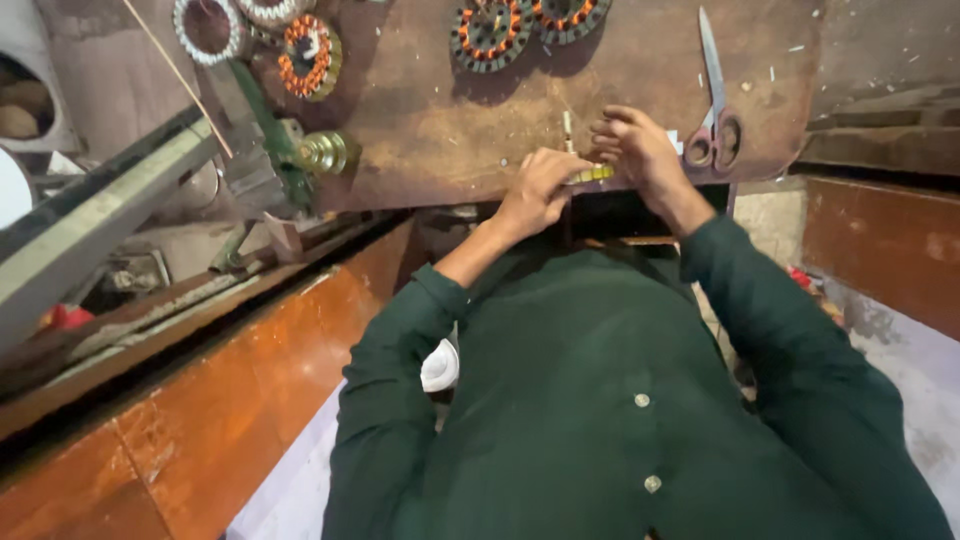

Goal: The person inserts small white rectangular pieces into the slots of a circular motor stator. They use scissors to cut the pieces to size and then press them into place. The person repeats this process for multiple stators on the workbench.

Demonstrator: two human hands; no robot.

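Note:
Both my hands meet at the near edge of a worn brown workbench [440, 140]. My left hand [535, 190] and my right hand [635, 150] pinch a small yellowish strip [592, 174] between them. A thin pale stick [567, 130] stands up just behind the fingers. Dark green sleeves cover both my forearms.
Scissors [712, 110] lie right of my right hand. Round motor stators with orange windings [492, 35] [310, 55] sit at the bench's far side. A green winding tool with a brass end [325, 152] stands at the left. An orange-brown ledge [200, 400] runs lower left.

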